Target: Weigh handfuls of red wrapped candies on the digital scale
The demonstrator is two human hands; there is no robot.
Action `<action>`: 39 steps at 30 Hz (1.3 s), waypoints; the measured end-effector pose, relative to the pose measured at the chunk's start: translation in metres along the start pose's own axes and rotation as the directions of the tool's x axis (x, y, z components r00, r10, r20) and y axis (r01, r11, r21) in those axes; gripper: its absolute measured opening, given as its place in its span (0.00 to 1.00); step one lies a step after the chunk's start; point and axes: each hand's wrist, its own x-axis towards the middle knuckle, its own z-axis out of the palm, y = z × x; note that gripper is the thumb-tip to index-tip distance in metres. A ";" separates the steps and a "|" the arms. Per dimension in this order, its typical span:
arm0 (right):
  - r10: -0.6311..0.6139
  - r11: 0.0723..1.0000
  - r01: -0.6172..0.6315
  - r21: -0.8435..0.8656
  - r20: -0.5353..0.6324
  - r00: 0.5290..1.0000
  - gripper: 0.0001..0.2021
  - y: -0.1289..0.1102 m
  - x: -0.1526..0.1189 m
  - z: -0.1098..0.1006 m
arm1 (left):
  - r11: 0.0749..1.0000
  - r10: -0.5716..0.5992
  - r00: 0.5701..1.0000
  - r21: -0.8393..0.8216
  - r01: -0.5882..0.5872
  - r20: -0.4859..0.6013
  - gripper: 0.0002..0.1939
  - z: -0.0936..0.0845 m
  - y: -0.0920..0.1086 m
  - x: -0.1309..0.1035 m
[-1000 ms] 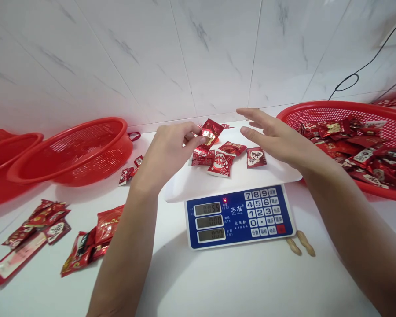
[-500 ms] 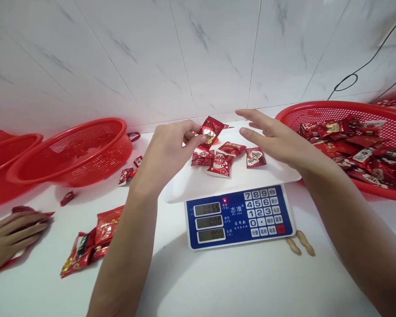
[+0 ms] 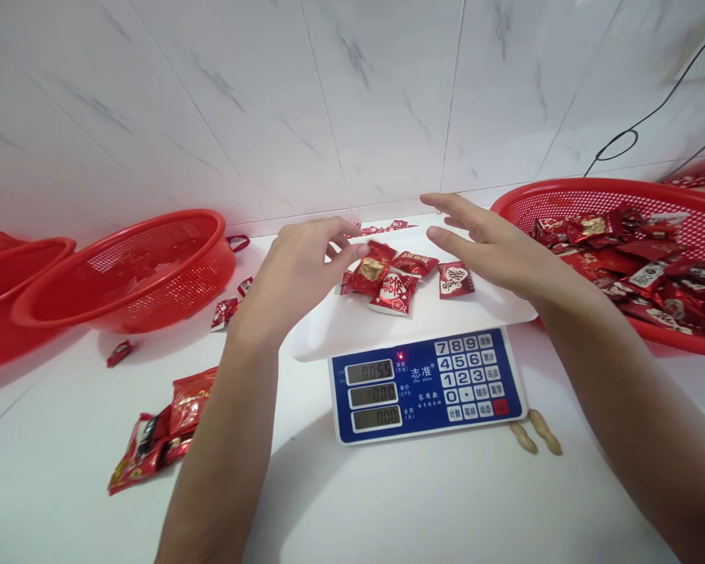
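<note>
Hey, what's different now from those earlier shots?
The left hand let go of the gold-printed packet, which dropped toward the pile on the weighing tray. At far left, packets another person's hand covered are gone. The right hand and scale readings stayed unchanged.

Left hand (image 3: 305,266), right hand (image 3: 487,247) bare; forearms (image 3: 229,446) bare, slim, narrowing toward wrists (image 3: 258,333).

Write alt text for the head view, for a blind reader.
The person's left hand and right hand hover open either side of red packets on the white tray of a scale. A red basket of more packets stands right, other red baskets left; two peanuts lie beside the scale.
</note>
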 end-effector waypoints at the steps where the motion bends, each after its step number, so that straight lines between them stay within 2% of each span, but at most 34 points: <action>1: 0.002 1.000 -0.002 0.000 -0.001 1.000 0.26 0.001 0.001 0.001 | 1.000 0.001 1.000 0.015 -0.001 -0.003 0.11 0.000 -0.001 0.000; 4: -0.002 1.000 0.002 0.000 -0.016 1.000 0.25 0.000 0.000 0.005 | 0.999 0.002 0.997 0.032 0.001 -0.074 0.09 -0.004 0.000 -0.001; 7: -0.073 0.991 0.085 0.100 -0.122 0.990 0.21 -0.014 -0.010 -0.001 | 1.000 -0.021 0.984 -0.018 0.018 -0.176 0.08 -0.013 0.003 -0.004; 9: -0.146 0.972 0.186 0.142 -0.253 0.957 0.20 -0.025 -0.019 -0.018 | 0.998 -0.039 0.970 -0.056 0.026 -0.239 0.06 -0.021 0.004 -0.006; 11: -0.211 0.972 0.236 0.019 -0.376 0.902 0.21 -0.024 -0.024 -0.047 | 0.998 -0.036 0.953 -0.065 0.018 -0.301 0.06 -0.028 0.004 -0.010; 12: -0.237 0.971 0.202 -0.126 -0.426 0.873 0.22 -0.016 -0.024 -0.064 | 0.998 -0.029 0.945 -0.060 0.010 -0.324 0.06 -0.031 0.004 -0.011; 13: -0.213 0.960 0.108 -0.257 -0.423 0.881 0.23 -0.001 -0.022 -0.080 | 0.999 -0.019 0.940 -0.052 0.002 -0.340 0.07 -0.034 0.003 -0.012; 14: -0.099 0.938 -0.031 -0.346 -0.352 0.931 0.24 0.018 -0.019 -0.095 | 0.999 -0.012 0.936 -0.044 -0.004 -0.351 0.07 -0.036 0.003 -0.013; 15: 0.002 0.900 -0.140 -0.412 -0.317 0.948 0.27 0.042 -0.015 -0.108 | 0.999 -0.008 0.935 -0.039 -0.006 -0.354 0.07 -0.037 0.003 -0.014; 16: 0.084 0.856 -0.198 -0.478 -0.249 0.965 0.30 0.068 -0.012 -0.117 | 0.999 -0.008 0.936 -0.038 -0.006 -0.352 0.07 -0.038 0.003 -0.015; 18: 0.161 0.814 -0.149 -0.562 -0.029 0.987 0.31 0.119 -0.012 -0.123 | 0.999 -0.018 0.941 -0.042 0.004 -0.339 0.07 -0.038 0.004 -0.015; 19: 0.190 0.791 -0.121 -0.599 0.053 0.980 0.32 0.140 -0.014 -0.121 | 0.999 -0.025 0.943 -0.043 0.011 -0.331 0.07 -0.037 0.005 -0.015; 22: 0.206 0.769 -0.080 -0.634 0.126 0.970 0.35 0.174 -0.026 -0.107 | 0.999 -0.035 0.948 -0.036 0.025 -0.317 0.07 -0.036 0.007 -0.015; 26: 0.229 0.744 -0.045 -0.667 0.191 0.955 0.36 0.173 -0.033 -0.095 | 0.999 -0.030 0.951 -0.035 0.020 -0.308 0.08 -0.035 0.006 -0.014; 34: 0.380 0.707 -0.080 -0.703 0.282 0.881 0.41 0.148 -0.031 -0.098 | 0.997 0.062 0.951 -0.031 -0.075 -0.302 0.06 -0.025 0.000 -0.010; 39: 0.426 0.672 -0.086 -0.736 0.288 0.858 0.40 0.136 -0.035 -0.094 | 0.949 0.121 0.935 -0.239 -0.207 -0.332 0.06 -0.012 0.012 -0.012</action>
